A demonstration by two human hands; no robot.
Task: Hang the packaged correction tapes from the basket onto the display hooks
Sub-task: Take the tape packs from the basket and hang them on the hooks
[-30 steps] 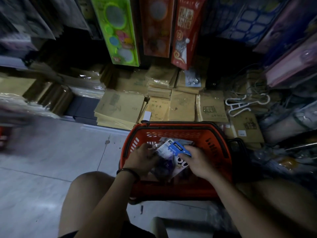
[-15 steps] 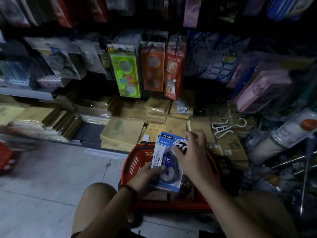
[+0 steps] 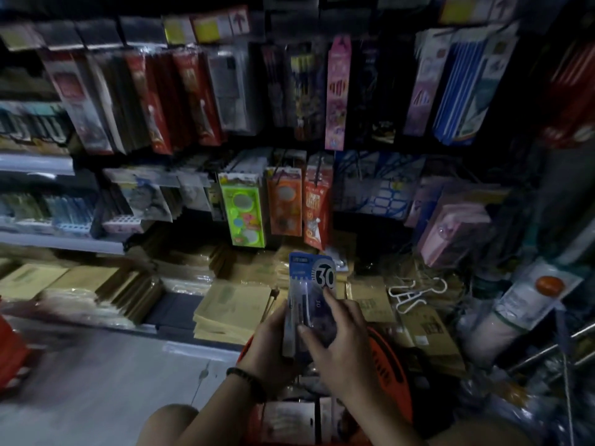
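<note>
Nearest, orange basket (image 3: 391,365) w/ more packs. Above it, left hand (image 3: 269,342) clamps a stack of correction tapes (image 3: 310,294) upright; right hand (image 3: 338,336) rests half-open fingers on its front. Far hooks look crowded, dim: stack may fan, slip.

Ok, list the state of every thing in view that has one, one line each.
correction tape packs: out of the basket, upright, held in a bunch, not yet hung.
left hand: closed around the packs' lower part.
right hand: fingers resting on the front pack.
basket: on the floor, more packages inside.
green pack: hanging on display.
</note>
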